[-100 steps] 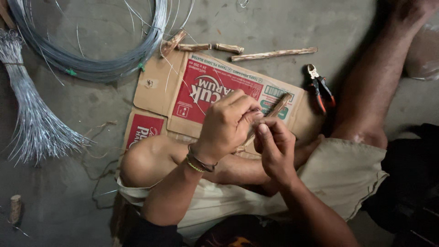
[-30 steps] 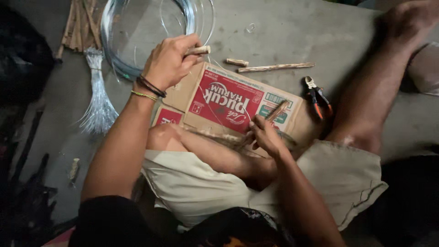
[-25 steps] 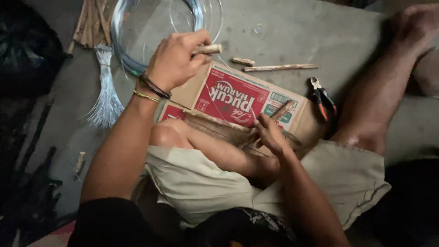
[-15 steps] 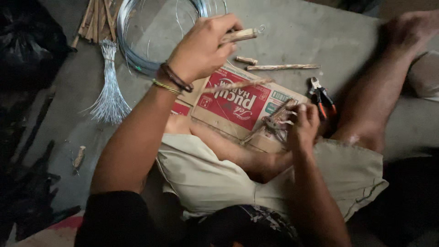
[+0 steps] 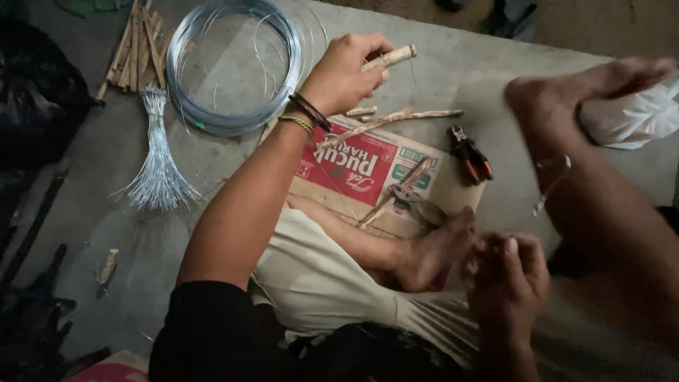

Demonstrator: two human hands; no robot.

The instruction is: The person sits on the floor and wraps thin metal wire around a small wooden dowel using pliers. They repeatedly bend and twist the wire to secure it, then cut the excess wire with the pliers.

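1. The left hand (image 5: 344,76) is raised over the concrete floor (image 5: 453,71), fingers pinched on 1 short bamboo stick (image 5: 389,56) that juts past the fingertips. The grip sits near one end, so the stick could pivot or slip out, and it would likely fall among the loose pieces below.
2. The right hand (image 5: 506,279) is low, close to the lap and blurred; its fingers look curled, but I cannot tell whether it holds anything.
3. A flattened red-and-brown cardboard box (image 5: 375,173) lies on the floor before the crossed legs, with a thin stick and some fine wire (image 5: 396,197) on it. The wire is hard to see in the dim light and could snag a finger or a bare foot resting at the box edge.
4. Red-handled pliers (image 5: 470,159) lie at the box's far right corner, near the right leg; a shifting knee could knock them.
5. The wire coil (image 5: 237,67) sits just left of the raised hand, with a bundle of cut wires (image 5: 157,159) and a stack of sticks (image 5: 134,46) further left. Loose ends could catch the wrist bangles.
6. Open room is the bare floor beyond the box, between the coil and the right foot; the lap side is crowded.
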